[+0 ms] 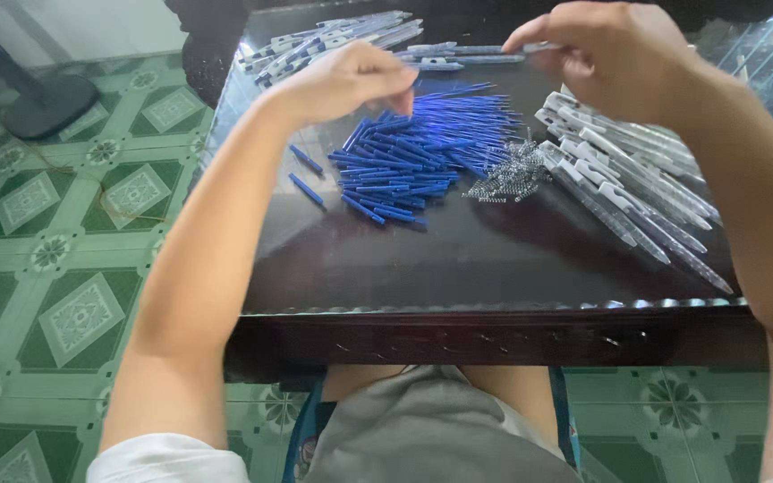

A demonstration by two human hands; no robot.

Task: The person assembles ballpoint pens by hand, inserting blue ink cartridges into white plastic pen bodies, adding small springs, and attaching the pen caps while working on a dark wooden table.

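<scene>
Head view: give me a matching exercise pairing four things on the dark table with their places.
Things:
1. blue refills
2. metal springs
3. clear pen barrels
4. assembled pens

Places:
A. far left corner of the table
B. right side, fanned out
C. centre, under the left hand
D. between the blue pile and the clear barrels

Pairs: 1-C, 2-D, 3-B, 4-A

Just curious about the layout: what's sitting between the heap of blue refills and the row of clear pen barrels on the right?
A small tangle of metal springs lies between the blue refills and the clear pen barrels, seen in the head view.
</scene>
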